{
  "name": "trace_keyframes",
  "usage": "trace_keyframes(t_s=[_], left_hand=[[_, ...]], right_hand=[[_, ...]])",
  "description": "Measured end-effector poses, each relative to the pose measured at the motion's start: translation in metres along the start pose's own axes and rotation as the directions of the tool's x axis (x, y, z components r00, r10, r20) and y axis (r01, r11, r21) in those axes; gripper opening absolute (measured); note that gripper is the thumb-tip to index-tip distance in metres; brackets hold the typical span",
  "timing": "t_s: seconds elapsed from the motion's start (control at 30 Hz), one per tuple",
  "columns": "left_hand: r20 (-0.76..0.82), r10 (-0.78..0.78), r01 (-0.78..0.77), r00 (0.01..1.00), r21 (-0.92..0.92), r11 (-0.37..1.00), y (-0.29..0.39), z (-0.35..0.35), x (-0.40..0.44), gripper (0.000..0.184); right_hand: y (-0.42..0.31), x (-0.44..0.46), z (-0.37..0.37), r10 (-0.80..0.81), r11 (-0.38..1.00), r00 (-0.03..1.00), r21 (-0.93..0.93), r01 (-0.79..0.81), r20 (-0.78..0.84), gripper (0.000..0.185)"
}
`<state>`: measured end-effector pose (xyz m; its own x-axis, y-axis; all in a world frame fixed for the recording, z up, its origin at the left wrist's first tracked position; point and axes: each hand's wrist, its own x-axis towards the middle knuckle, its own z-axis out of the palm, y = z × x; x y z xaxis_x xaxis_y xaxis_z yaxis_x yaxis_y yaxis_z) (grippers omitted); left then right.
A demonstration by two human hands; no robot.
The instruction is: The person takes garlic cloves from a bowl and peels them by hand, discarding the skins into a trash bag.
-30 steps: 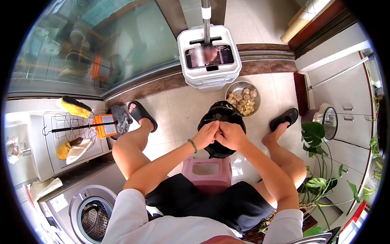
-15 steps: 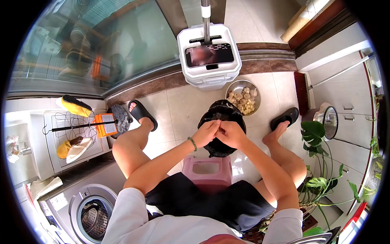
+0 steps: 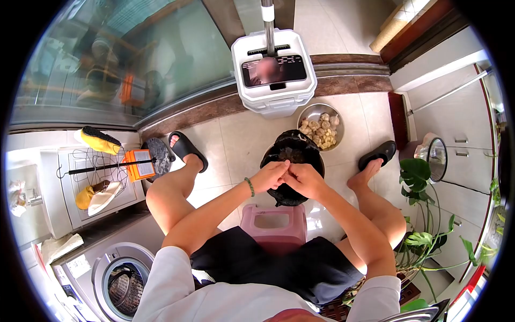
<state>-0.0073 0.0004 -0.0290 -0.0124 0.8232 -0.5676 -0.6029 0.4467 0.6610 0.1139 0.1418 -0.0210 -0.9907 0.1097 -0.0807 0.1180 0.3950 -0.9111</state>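
Note:
Over a bin lined with a black plastic bag (image 3: 296, 140), both of my hands meet with their fingertips touching. My left hand (image 3: 271, 176) is closed in a pinch, a green bead bracelet on its wrist. Facing it, my right hand (image 3: 304, 179) is closed with its fingers curled in. Whatever the fingertips hold is too small and covered to make out. Just beyond the bin, to the right, a steel bowl (image 3: 341, 140) on the floor contains whole garlic bulbs (image 3: 323, 124) and pale loose cloves (image 3: 326, 141).
A white mop bucket (image 3: 275, 102) with a phone (image 3: 274, 71) lying on it stands ahead. Between my legs is a pink plastic stool (image 3: 273, 232). To the left are a washing machine (image 3: 122, 282) and a wire rack; a leafy plant (image 3: 414, 174) grows at the right.
My hands stay pinched together over the bin, with only slight finger movement. The view has shifted a little, and more of the bin's inside shows above my fingers.

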Motion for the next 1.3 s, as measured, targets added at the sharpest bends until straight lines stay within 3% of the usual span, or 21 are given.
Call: trace_keyframes(t_s=[0.07, 0.13, 0.23, 0.33, 0.43, 0.5, 0.57, 0.7, 0.8, 0.87, 1.0, 1.07, 1.17, 1.3], left_hand=[[0.039, -0.009, 0.01, 0.999, -0.022, 1.0, -0.002, -0.003, 0.003, 0.044], [-0.038, -0.016, 0.014, 0.999, -0.049, 0.999, 0.0, -0.001, 0.003, 0.045], [-0.136, 0.019, -0.032, 0.99, -0.095, 0.995, 0.012, 0.009, 0.002, 0.044], [-0.126, 0.083, -0.104, 0.989, -0.173, 0.979, 0.023, 0.013, 0.001, 0.048], [-0.098, 0.094, -0.112, 0.991, -0.203, 0.973, 0.038, 0.013, 0.0, 0.051], [-0.095, 0.105, -0.123, 0.99, -0.212, 0.969, 0.043, 0.011, 0.0, 0.052], [-0.07, 0.135, -0.146, 0.988, -0.195, 0.97, 0.046, 0.008, 0.0, 0.054], [-0.076, 0.142, -0.151, 0.987, -0.125, 0.981, 0.046, 0.009, -0.003, 0.055], [-0.096, 0.175, -0.184, 0.98, -0.085, 0.979, 0.042, 0.006, -0.002, 0.05], [-0.184, 0.265, -0.222, 0.947, 0.223, 0.949, 0.037, -0.001, 0.001, 0.046], [-0.265, 0.188, -0.137, 0.946, 0.2, 0.97, 0.037, -0.012, -0.001, 0.043], [-0.322, 0.098, -0.074, 0.942, 0.086, 0.994, 0.038, -0.008, 0.0, 0.036], [-0.282, 0.079, -0.089, 0.956, -0.023, 0.996, 0.037, -0.011, -0.001, 0.026], [-0.316, 0.202, -0.164, 0.927, 0.142, 0.976, 0.043, -0.002, -0.002, 0.02]], right_hand=[[0.007, 0.001, 0.003, -0.02, 0.999, 1.0, -0.038, 0.02, -0.019, 0.026], [0.001, 0.004, 0.0, -0.042, 0.996, 0.998, -0.077, 0.039, -0.036, 0.027], [-0.019, 0.008, -0.01, 0.099, 0.994, 0.994, -0.044, -0.101, -0.036, 0.025], [-0.023, 0.015, -0.016, 0.067, 0.998, 0.966, 0.02, -0.065, -0.25, 0.018], [-0.002, 0.024, -0.01, 0.067, 0.939, 0.943, 0.339, 0.05, -0.326, 0.013], [0.002, 0.023, -0.012, 0.067, 0.908, 0.952, 0.413, 0.067, -0.3, 0.011], [-0.008, 0.023, -0.023, 0.258, 0.774, 0.962, 0.615, -0.15, -0.09, 0.01], [-0.002, 0.025, -0.023, 0.323, 0.658, 0.946, 0.717, -0.228, 0.004, 0.011], [-0.008, 0.026, -0.028, 0.362, 0.637, 0.931, 0.718, -0.28, 0.042, 0.013], [0.0, 0.025, -0.029, 0.368, 0.642, 0.929, 0.709, -0.291, 0.048, 0.014], [-0.007, 0.029, -0.036, 0.414, 0.644, 0.91, 0.701, -0.306, 0.017, 0.015], [-0.007, 0.03, -0.036, 0.426, 0.652, 0.904, 0.687, -0.321, 0.017, 0.015], [-0.005, 0.028, -0.034, 0.444, 0.653, 0.896, 0.674, -0.344, 0.026, 0.015], [-0.009, 0.026, -0.032, 0.467, 0.592, 0.883, 0.724, -0.353, 0.049, 0.016]])
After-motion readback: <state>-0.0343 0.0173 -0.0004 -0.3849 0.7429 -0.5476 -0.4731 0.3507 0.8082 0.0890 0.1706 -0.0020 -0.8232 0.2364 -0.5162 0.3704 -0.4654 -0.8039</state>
